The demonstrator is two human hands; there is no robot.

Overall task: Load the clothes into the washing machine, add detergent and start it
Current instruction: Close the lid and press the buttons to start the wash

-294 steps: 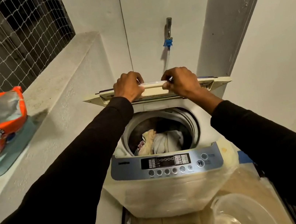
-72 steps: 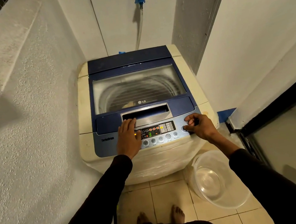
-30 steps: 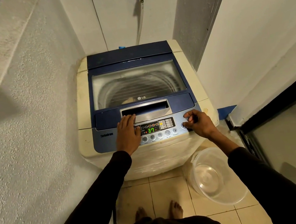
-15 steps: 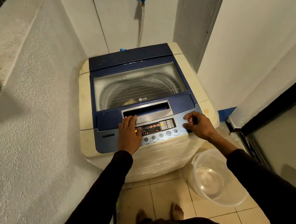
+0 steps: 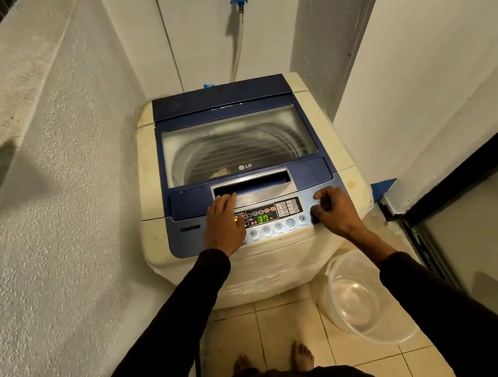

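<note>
On the washing machine (image 5: 234,145) panel, left hand (image 5: 224,225) flat, right hand (image 5: 334,210) curled empty, basin (image 5: 357,301) beside.

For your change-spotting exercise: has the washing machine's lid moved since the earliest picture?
Yes. The lid has swung down from upright onto the washing machine, meeting the control panel.

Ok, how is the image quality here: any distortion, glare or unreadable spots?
Head view: wide-angle bending curves the walls; warm, dim light. The washing machine is sharp, its green display readable. Lid window looks hazy, hiding most of the load. Button labels are too small to read.
</note>
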